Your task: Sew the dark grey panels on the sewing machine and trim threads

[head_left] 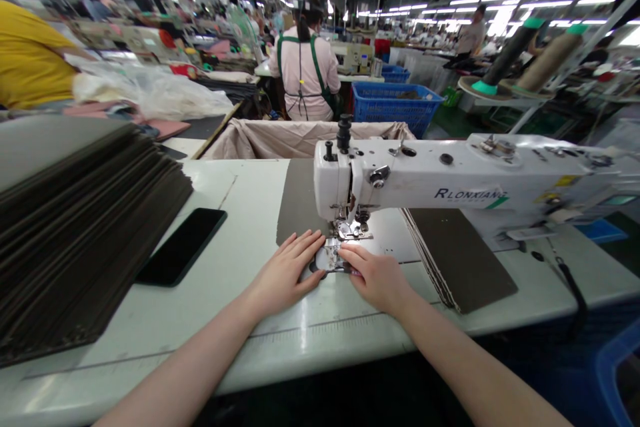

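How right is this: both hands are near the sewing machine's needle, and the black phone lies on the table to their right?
Only the side is wrong: the head view shows the black phone on the table, left of both the left hand and right hand. The rest stands.

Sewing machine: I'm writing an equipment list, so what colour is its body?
The sewing machine has a white body, seen best in the head view.

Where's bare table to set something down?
Free: tabletop between phone and left hand; front strip between the forearms. Crowded: needle area, with left hand and right hand close in; left end, under the tall stack; right side, flat panels by the sewing machine.
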Available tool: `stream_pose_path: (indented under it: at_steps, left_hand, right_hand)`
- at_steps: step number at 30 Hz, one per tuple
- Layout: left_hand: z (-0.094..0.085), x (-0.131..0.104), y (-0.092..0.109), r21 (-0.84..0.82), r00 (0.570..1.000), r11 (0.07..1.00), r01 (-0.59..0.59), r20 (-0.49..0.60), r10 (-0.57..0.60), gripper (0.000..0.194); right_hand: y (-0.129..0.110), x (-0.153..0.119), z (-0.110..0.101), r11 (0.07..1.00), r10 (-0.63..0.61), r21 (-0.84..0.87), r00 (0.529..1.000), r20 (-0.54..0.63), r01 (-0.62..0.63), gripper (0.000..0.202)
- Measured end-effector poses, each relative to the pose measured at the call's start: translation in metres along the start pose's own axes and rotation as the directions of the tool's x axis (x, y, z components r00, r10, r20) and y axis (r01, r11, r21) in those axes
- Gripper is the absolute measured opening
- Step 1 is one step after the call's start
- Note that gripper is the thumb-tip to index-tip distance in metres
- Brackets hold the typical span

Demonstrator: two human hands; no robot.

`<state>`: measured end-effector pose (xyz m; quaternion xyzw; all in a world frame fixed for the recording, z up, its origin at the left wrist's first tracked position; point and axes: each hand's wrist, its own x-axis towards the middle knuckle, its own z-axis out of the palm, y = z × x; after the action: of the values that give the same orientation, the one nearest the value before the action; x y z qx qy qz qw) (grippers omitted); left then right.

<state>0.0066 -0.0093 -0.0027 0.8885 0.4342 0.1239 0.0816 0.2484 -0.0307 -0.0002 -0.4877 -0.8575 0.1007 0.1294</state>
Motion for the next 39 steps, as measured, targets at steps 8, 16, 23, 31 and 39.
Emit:
stream_pose_path:
  at_steps: [8,16,23,31,39]
  left_hand:
    - [0.0013,0.0008,-0.0003,-0.008,1.000,1.000,0.004,-0.009,-0.004,0.064]
    - [0.0025,0.0004,-0.0016,0.014,1.000,1.000,0.008,0.001,-0.008,0.065]
    - [0.0004,0.0007,-0.0004,0.023,1.000,1.000,0.015,0.010,-0.015,0.066]
    - [0.0003,0.0007,0.0006,-0.004,1.000,1.000,0.007,-0.024,-0.007,0.067]
    - [0.0039,0.0004,-0.0017,-0.001,0.999,1.000,0.001,-0.054,-0.002,0.068]
  right_hand:
    - [-0.0002,0.0003,0.0002,1.000,0.006,0.008,1.000,0.004,-0.006,0.049]
    - [0.0001,0.0003,0.0006,1.000,0.001,0.022,1.000,0.000,-0.001,0.049]
    - [0.0000,0.0002,-0.0001,0.999,0.012,0.029,1.000,0.009,-0.012,0.049]
    - [-0.0002,-0.0002,-0.0002,1.000,0.007,0.023,1.000,0.000,-0.007,0.049]
    - [-0.0019,-0.0009,-0.0018,1.000,0.011,0.029,1.000,-0.004,-0.011,0.049]
